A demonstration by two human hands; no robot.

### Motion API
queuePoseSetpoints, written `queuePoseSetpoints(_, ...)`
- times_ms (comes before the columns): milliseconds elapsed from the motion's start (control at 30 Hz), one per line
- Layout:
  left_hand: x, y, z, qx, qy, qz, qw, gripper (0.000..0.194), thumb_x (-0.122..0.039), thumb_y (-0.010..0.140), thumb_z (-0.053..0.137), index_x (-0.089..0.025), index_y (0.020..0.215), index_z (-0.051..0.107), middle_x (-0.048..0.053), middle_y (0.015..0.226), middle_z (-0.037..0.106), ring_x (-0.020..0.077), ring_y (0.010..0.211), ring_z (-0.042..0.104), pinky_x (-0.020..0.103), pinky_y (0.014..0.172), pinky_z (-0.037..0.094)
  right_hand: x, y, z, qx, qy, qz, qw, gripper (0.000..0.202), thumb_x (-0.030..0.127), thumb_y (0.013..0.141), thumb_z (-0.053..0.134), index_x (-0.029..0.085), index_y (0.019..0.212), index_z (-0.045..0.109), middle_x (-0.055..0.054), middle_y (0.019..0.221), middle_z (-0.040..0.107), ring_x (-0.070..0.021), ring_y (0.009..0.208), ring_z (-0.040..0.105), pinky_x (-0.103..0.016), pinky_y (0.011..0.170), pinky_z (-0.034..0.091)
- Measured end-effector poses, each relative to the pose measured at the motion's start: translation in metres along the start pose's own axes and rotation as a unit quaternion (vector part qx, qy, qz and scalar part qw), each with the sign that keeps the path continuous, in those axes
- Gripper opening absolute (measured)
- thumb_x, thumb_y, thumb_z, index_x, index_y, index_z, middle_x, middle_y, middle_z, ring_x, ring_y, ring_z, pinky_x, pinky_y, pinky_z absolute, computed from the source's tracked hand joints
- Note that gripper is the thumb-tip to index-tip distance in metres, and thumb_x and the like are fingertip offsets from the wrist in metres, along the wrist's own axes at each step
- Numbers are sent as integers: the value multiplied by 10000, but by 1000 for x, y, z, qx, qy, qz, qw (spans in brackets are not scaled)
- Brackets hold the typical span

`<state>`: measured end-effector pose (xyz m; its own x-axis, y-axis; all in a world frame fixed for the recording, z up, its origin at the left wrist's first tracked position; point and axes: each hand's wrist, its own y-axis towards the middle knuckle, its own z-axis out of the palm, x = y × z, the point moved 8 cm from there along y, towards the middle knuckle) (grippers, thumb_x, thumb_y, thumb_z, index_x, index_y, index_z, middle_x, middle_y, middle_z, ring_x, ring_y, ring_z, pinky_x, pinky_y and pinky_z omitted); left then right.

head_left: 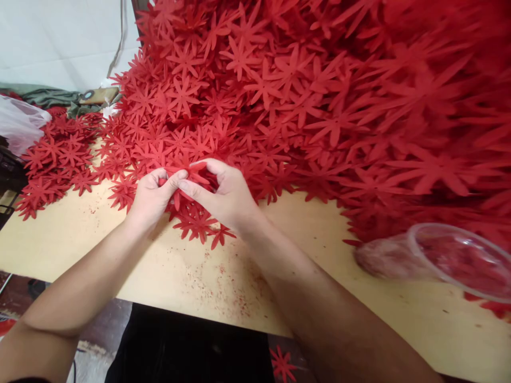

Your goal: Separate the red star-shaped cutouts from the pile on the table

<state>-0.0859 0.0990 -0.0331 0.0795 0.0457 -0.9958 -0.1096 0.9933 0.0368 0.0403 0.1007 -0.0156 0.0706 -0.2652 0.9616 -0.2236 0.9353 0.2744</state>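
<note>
Both hands meet above the table, pinching one red flower-shaped piece (191, 173) with narrow petals. My left hand (154, 194) grips its left side, the thumb on top. From the right, my right hand (223, 194) holds the same piece, thumb pressed near its middle and fingers behind the petals. The two thumb tips lie close together. Several loose red flowers (195, 222) lie on the table just below the hands. Behind them rises a large heap of red flowers (259, 85).
A clear plastic tub (463, 260) with red contents stands at the right on the wooden table (159, 271). A smaller flower pile (59, 154) and a white plastic bag (19, 122) are at the left. Red crumbs dot the front of the table.
</note>
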Motion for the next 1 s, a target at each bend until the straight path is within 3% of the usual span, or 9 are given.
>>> queuePoseSetpoints(100, 1, -2, 11, 49, -30, -26, 998, 460, -537, 568, 776, -169, 544, 499, -58, 446, 494, 35, 396, 422, 178, 402, 339, -3, 1, 0, -8, 10, 1, 1000, 273, 417, 704, 691, 177, 753, 573, 20, 678, 594, -87, 604, 521, -262, 615, 457)
queuePoseSetpoints(200, -2, -4, 19, 90, -41, -31, 995, 396, -462, 533, 820, -164, 616, 573, -42, 514, 583, 51, 466, 514, 179, 483, 425, -6, 4, -13, -61, 42, 2, 997, 201, 373, 754, 640, 187, 748, 563, 26, 659, 575, -87, 601, 521, -257, 608, 459)
queuePoseSetpoints(333, -7, -1, 15, 77, -31, -17, 996, 354, -380, 502, 849, -150, 643, 620, -34, 544, 625, 50, 481, 537, 173, 508, 441, -8, 7, -45, -172, 18, -7, 985, 203, 370, 787, 603, 196, 725, 520, 41, 624, 483, -67, 564, 458, -234, 559, 422)
queuePoseSetpoints(467, -8, 2, 8, 66, -20, -1, 998, 346, -415, 552, 822, -145, 586, 608, -35, 490, 585, 35, 430, 472, 171, 446, 380, -1, 7, -65, -233, -18, -53, 971, 304, 423, 713, 692, 217, 876, 537, 15, 777, 551, -89, 688, 532, -257, 660, 470)
queuePoseSetpoints(600, -3, 2, 3, 37, 8, -5, 999, 388, -478, 610, 776, -158, 539, 567, -46, 425, 514, 35, 386, 401, 188, 401, 311, 7, 7, -48, -159, -30, -62, 985, 499, 494, 604, 762, 242, 980, 551, 6, 856, 590, -103, 752, 561, -264, 693, 485)
queuePoseSetpoints(700, 3, 0, 6, 47, 0, -26, 999, 371, -480, 604, 779, -163, 593, 586, -47, 458, 537, 47, 408, 436, 195, 428, 339, 3, 5, -23, -58, -7, 1, 998, 432, 507, 590, 763, 207, 852, 595, 17, 742, 583, -93, 666, 532, -256, 632, 476)
queuePoseSetpoints(800, 4, -2, 12, 71, -17, -29, 997, 383, -507, 616, 760, -162, 638, 597, -42, 491, 563, 63, 462, 502, 199, 488, 403, -1, 3, -9, -1, 20, 34, 999, 330, 450, 623, 751, 176, 722, 596, 14, 680, 585, -95, 636, 521, -257, 605, 466)
queuePoseSetpoints(867, 4, -3, 16, 84, -20, -30, 996, 405, -539, 627, 737, -160, 632, 593, -37, 496, 567, 65, 468, 505, 202, 500, 415, -2, 3, -8, 2, 33, 32, 999, 254, 389, 672, 713, 172, 681, 582, 20, 653, 574, -90, 624, 511, -255, 612, 460)
queuePoseSetpoints(1000, 0, -4, 22, 117, -8, -20, 993, 386, -496, 591, 778, -156, 597, 596, -27, 522, 586, 60, 479, 494, 198, 507, 408, -1, 6, -22, -53, 44, 22, 997, 160, 259, 728, 623, 182, 628, 524, 54, 567, 474, -58, 550, 430, -233, 586, 414)
